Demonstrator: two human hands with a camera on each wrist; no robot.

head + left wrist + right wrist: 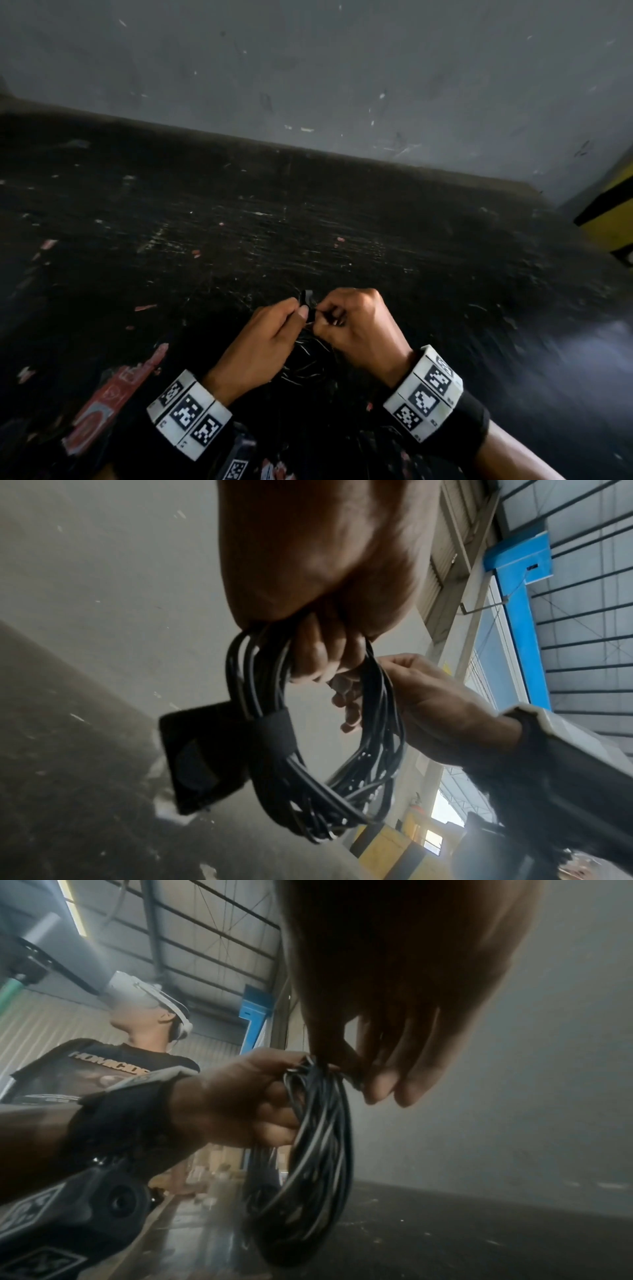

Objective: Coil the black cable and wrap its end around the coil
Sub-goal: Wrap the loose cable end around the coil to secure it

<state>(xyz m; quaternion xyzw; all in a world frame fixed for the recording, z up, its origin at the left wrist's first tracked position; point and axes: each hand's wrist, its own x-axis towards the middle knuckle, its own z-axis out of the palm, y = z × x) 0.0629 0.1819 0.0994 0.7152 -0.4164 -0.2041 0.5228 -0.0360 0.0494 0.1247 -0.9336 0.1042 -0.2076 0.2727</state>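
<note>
White marker-printed wristbands (189,413), black cuffs (469,425)

The black cable (308,785) looked like smooth, slightly glossy rubber or plastic. A matt black cloth strap (272,730) bound its loops. The dark counter (308,222) was rough, scratched and speckled; the grey wall (342,68) matt and scuffed.

Head view: black cable (303,359) mostly hidden under left hand (260,346) and right hand (359,325); strands lost against dark floor (308,222), loop count not readable. Cable end: cannot tell where, fingertip pinch too small. Left wrist view: strap (272,730) on coil, flap behind blurred; top of coil buried in fist. Right wrist view: coil smeared, right fingertips (380,1088) blurred, palm cut off by top edge.
</note>
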